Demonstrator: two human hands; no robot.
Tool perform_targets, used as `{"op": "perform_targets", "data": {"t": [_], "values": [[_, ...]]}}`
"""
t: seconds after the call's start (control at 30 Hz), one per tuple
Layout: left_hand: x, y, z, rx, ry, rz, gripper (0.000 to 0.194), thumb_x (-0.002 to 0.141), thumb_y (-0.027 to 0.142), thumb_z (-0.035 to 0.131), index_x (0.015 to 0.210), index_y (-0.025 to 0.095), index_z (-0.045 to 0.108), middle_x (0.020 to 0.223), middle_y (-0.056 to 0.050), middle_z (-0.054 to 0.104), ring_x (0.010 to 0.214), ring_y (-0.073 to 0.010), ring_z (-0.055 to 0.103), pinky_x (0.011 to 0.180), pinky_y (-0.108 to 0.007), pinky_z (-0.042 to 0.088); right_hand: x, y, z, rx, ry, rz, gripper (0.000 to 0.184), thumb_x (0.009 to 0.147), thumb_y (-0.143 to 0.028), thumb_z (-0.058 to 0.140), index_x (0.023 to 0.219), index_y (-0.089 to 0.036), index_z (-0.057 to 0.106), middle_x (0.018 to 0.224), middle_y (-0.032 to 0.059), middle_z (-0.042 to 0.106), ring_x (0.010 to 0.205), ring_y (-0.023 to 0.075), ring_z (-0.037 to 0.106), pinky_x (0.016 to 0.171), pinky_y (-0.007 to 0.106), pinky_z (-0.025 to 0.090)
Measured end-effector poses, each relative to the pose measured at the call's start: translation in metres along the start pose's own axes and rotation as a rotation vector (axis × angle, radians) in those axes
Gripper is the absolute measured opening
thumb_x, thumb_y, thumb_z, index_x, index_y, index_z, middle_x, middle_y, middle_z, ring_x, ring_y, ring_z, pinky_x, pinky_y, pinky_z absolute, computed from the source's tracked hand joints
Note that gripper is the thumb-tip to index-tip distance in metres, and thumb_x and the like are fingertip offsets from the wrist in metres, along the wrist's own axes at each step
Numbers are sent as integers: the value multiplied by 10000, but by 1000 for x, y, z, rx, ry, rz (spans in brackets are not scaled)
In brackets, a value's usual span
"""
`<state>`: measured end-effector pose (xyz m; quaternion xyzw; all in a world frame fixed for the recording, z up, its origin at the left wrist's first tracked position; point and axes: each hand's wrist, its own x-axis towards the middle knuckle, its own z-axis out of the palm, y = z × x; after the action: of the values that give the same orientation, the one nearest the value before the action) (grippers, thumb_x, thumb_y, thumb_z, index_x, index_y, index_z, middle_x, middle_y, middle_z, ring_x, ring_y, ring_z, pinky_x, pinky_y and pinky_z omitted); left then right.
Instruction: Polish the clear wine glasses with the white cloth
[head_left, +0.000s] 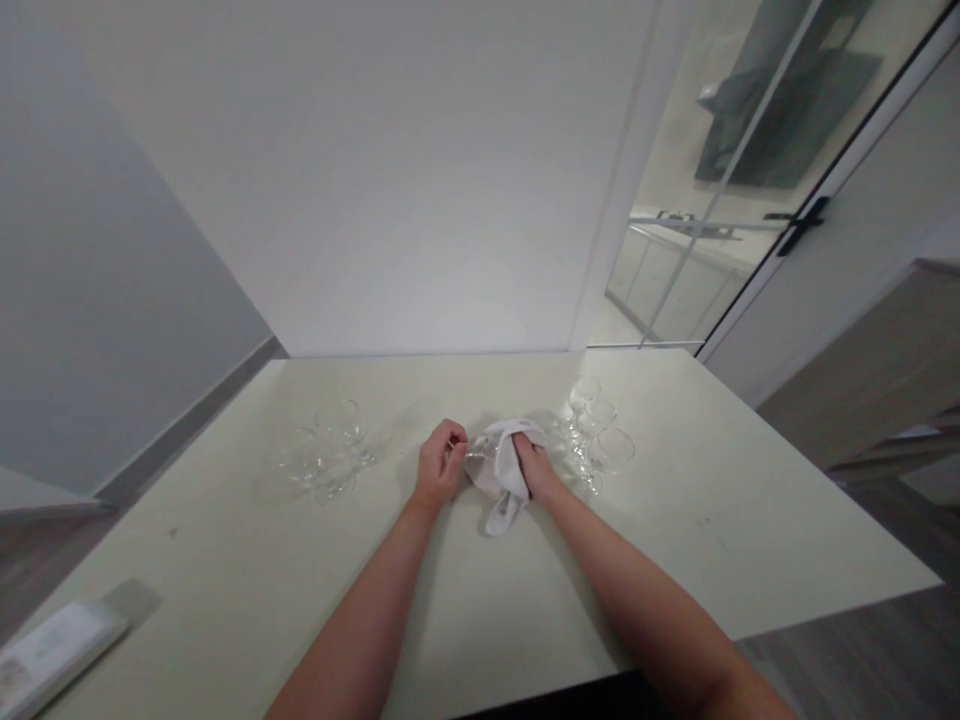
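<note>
Near the middle of the table, my left hand (441, 462) is closed around the foot end of a clear stemmed glass (480, 452), which lies sideways between my hands. The bowl of the glass goes into a white cloth (504, 478). My right hand (532, 465) grips that cloth, its fingers partly hidden in the folds, and one corner of the cloth hangs toward me. Just right of my right hand stand several clear stemmed glasses (615, 446), upright and close together. Farther to the left is another group of clear glasses (337, 425), whose outlines are faint.
The pale table (465, 600) meets a white wall (420, 200) along its far edge. At the near left corner lies a white box-like object (60, 650). A glass-paned door (720, 230) with a black handle (804, 225) stands beyond the table at right.
</note>
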<state>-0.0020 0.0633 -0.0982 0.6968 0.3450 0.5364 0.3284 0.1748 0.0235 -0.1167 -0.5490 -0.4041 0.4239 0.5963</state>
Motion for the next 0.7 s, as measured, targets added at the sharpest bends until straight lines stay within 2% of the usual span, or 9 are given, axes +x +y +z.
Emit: {"op": "perform_targets", "data": {"t": [0.07,0.2,0.27,0.37,0.47,0.57,0.63,0.7], "values": [[1,0,1,21,2,-24,499,887,617,421,631,198,514,631,-31,493,621,-161,466,587,-289,398,-2,-1,-1,-27,-55,-54,434,806,-536,578,1035,-192,710,1137,92,726,1114,268,645,1046,436,445],[12,-7,3,-102,23,-332,603,911,662,299,576,201,494,522,-12,444,469,-130,396,441,-266,295,-9,-3,-2,-116,-232,-267,501,633,-385,789,1087,-202,681,1133,93,725,1082,269,657,1042,420,458],[15,-10,3,-148,21,-390,623,908,682,278,586,198,502,514,-6,445,434,-119,380,413,-258,262,-10,-3,-1,-121,-242,-322,563,609,-339,809,1134,-202,660,1151,94,717,1089,266,655,1051,418,451],[12,-10,3,-171,18,-330,586,893,688,330,649,192,524,558,4,465,447,-110,368,432,-255,274,-8,-2,1,-81,-187,-250,471,629,-353,789,1065,-207,685,1082,72,734,1040,261,672,1024,415,474],[4,-4,1,-102,-28,-132,508,853,668,454,738,184,556,646,-3,505,549,-128,425,518,-266,341,-3,0,2,-37,-84,-150,338,740,-448,672,967,-201,707,1061,71,737,1041,263,668,1016,430,476],[1,2,0,5,-79,26,455,865,610,486,725,182,548,665,-7,501,627,-148,456,589,-279,359,-1,1,2,-5,-12,-76,378,793,-506,601,979,-197,714,1111,70,728,1103,262,639,1053,436,440],[2,4,1,23,-81,6,469,901,585,438,670,185,522,638,-3,483,622,-147,448,592,-279,350,-1,1,1,-2,-6,-15,361,771,-498,625,953,-201,720,1077,62,738,1083,260,642,1042,431,445],[5,3,3,0,-62,-77,506,911,595,402,629,189,509,607,0,467,599,-145,432,570,-274,339,-2,1,0,-17,-39,15,311,743,-457,650,911,-204,720,1017,61,748,1027,261,657,1004,435,471]]}}
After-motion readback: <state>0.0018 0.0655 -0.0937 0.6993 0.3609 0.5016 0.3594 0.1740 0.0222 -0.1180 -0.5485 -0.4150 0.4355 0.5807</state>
